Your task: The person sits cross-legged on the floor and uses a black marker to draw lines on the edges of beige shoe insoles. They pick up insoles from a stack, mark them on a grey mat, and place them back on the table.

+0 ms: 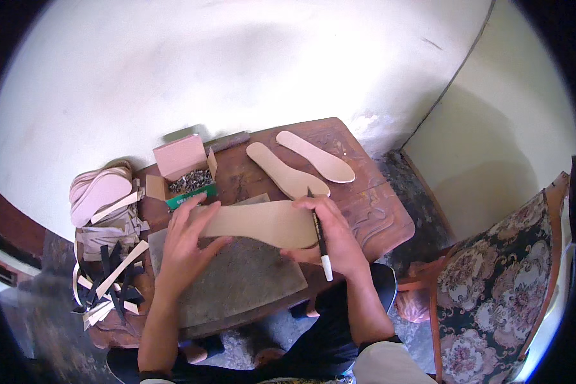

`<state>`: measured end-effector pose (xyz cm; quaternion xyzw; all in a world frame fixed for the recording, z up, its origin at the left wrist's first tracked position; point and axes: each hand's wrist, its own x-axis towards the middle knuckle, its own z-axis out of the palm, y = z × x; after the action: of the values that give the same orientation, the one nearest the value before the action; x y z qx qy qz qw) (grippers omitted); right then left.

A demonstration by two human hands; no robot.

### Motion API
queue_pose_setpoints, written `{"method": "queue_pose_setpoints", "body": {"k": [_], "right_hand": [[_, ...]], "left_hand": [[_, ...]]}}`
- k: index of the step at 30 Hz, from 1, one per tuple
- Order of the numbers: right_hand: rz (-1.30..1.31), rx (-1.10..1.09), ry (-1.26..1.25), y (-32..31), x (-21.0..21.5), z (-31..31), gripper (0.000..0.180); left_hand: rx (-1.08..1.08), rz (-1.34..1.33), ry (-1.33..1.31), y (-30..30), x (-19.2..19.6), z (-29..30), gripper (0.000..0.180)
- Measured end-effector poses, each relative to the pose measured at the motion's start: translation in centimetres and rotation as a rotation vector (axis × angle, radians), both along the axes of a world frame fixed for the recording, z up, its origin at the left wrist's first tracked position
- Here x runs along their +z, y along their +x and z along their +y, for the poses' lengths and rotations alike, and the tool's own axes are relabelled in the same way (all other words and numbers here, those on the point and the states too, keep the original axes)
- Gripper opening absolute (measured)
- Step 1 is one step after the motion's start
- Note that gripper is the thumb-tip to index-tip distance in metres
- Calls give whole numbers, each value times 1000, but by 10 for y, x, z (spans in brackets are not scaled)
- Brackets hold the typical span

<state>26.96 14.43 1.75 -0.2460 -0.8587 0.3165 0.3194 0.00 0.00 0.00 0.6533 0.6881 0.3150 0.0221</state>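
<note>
A beige shoe insole point(262, 221) is held level above a grey slab point(246, 278) on the wooden table. My left hand point(189, 240) grips its narrow left end, fingers at the far edge and thumb at the near edge. Around the broad right end closes my right hand point(336, 240), which also keeps a black pen with a white end point(320, 237) tucked against the fingers, white end toward me. Two more beige insoles, one nearer point(285, 169) and one farther point(317, 157), lie slanted on the table beyond my right hand.
An opened cardboard box point(178, 157) of small dark metal pieces point(193, 180) stands beyond my left hand. At the left are stacked insole pieces point(102, 192) and a heap of black and pale strips point(112, 285). A flower-patterned chair point(493, 281) is at the right; a pale wall point(237, 70) rises behind.
</note>
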Motion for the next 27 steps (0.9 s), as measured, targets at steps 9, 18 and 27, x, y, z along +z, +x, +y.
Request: {"method": "queue_pose_setpoints", "body": {"k": [9,18,27], "right_hand": [[-23,-452,92,24,11,78,77],[-177,-638,90,36,-57,155,78],[-383,-632,-33,32,-67,163,82]], "left_hand": [[23,-185,170,33,-3,180,63],[-107,-308,-101,25,-46,300,47],[-56,-154,-258,21,-69,317,44]]}}
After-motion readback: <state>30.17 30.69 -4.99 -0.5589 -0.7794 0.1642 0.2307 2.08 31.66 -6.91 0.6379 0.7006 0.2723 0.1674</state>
